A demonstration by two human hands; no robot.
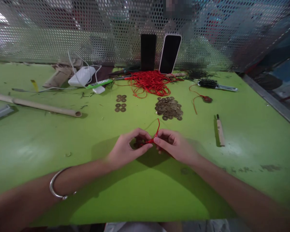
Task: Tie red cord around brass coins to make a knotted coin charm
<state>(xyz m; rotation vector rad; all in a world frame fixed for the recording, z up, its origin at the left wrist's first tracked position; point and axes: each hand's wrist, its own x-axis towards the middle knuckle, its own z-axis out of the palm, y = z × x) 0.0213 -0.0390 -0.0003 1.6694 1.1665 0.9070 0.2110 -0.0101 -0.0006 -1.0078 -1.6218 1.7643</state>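
Note:
Just above the green table, both my hands meet at a knotted red cord. My left hand pinches the cord's left part, where some dark coins seem to hang, mostly hidden by the fingers. With thumb and forefinger, my right hand grips the cord at the knot's right side, and one loose end stands up from there. Beyond the hands lies a heap of holed coins. Left of it, several coins are set out in small groups. A tangle of red cord lies behind the heap.
Two phones lean on a perforated metal screen. On the right are a hairbrush, a corded coin piece and a wooden-handled tool. A bamboo tube, a white charger and cables occupy the left.

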